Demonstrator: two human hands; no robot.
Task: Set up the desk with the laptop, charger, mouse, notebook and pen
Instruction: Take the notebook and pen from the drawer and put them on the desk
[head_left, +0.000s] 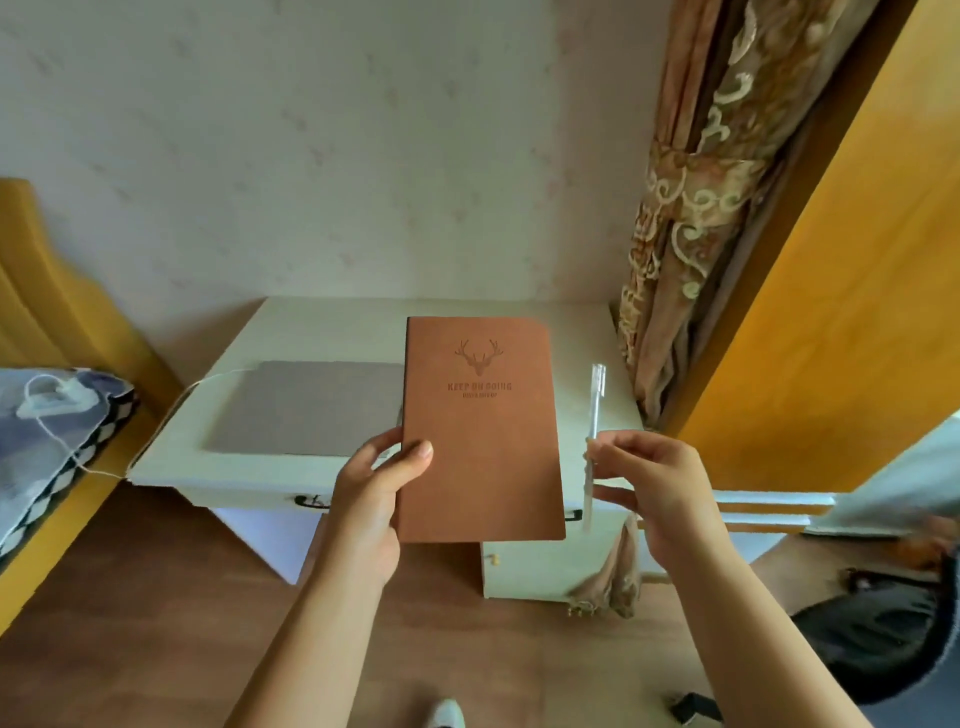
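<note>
A brown notebook (480, 431) with a deer-head emblem is held upright in front of the white desk (234, 332); my left hand (371, 493) grips its lower left edge, thumb on the cover. My right hand (654, 486) pinches a clear pen (594, 415) that stands nearly upright just right of the notebook. A closed grey laptop (306, 408) lies flat on the desk behind the notebook. A white cable (208, 382) runs from the laptop's left side to a white charger (49, 400) lying on the bed. No mouse is in view.
A bed with patterned bedding (57, 441) and a yellow headboard (57, 291) stands at the left. A patterned curtain (691, 218) hangs right of the desk beside a yellow door (831, 260). A dark bag (883, 639) lies on the wooden floor at the lower right.
</note>
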